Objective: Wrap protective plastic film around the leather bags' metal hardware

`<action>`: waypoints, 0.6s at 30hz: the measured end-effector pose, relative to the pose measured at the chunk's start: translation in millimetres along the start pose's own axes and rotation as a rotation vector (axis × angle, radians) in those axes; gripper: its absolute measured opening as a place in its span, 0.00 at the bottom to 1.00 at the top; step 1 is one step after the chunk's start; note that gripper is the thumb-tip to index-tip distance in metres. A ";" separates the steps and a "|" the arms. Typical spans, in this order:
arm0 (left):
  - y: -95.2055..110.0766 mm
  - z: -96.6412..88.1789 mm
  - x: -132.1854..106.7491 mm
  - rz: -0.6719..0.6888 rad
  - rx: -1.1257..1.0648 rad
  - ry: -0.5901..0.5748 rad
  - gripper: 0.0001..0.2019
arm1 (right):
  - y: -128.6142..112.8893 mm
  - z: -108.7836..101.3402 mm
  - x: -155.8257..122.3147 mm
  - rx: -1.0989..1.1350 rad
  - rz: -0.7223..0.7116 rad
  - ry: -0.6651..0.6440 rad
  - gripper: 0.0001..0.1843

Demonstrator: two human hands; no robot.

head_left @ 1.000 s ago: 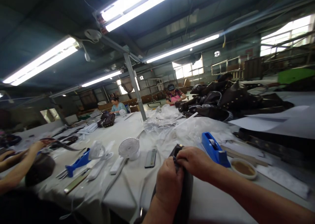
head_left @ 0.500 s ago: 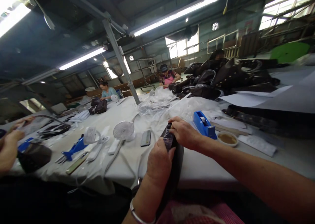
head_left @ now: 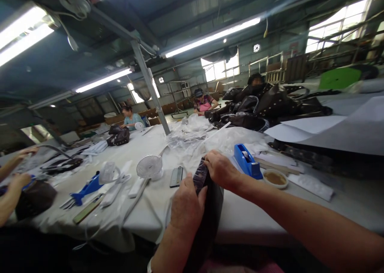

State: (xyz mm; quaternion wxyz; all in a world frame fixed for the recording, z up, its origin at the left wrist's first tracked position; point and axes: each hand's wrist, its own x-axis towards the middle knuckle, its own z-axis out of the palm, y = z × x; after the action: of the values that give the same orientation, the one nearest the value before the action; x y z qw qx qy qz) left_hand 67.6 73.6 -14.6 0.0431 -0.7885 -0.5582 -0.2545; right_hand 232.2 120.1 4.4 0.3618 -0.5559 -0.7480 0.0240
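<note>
The left hand (head_left: 186, 205) and right hand (head_left: 222, 169) pinch the dark bag (head_left: 212, 211) with their fingers; hard tugging could rip its shiny wrap (head_left: 200, 177).

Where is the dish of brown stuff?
In the head view, the dish lies on the table, right of centre, just right of a blue tape dispenser, beyond the right forearm.

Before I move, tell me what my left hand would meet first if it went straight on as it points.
Beyond the dark piece it holds, your left hand would likely meet the heap of clear plastic on the table first; depth is hard to judge.
</note>
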 end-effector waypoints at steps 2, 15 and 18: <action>6.2 0.2 9.6 0.004 -0.010 0.062 0.22 | -8.5 -0.5 -2.2 0.008 -0.014 -0.005 0.06; -7.3 -46.6 19.7 0.089 -0.372 -0.127 0.12 | 32.4 -16.1 22.8 0.767 -0.297 -0.427 0.27; -13.5 -75.4 28.9 0.121 -0.337 -0.299 0.14 | 25.2 -22.4 31.9 0.698 -0.401 -0.450 0.25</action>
State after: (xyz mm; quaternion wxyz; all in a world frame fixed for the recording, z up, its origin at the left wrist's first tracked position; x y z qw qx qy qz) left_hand 35.9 76.9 60.8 -0.1571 -0.8455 -0.4599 -0.2213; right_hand 261.6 148.5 26.3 0.3533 -0.2261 -0.8479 0.3243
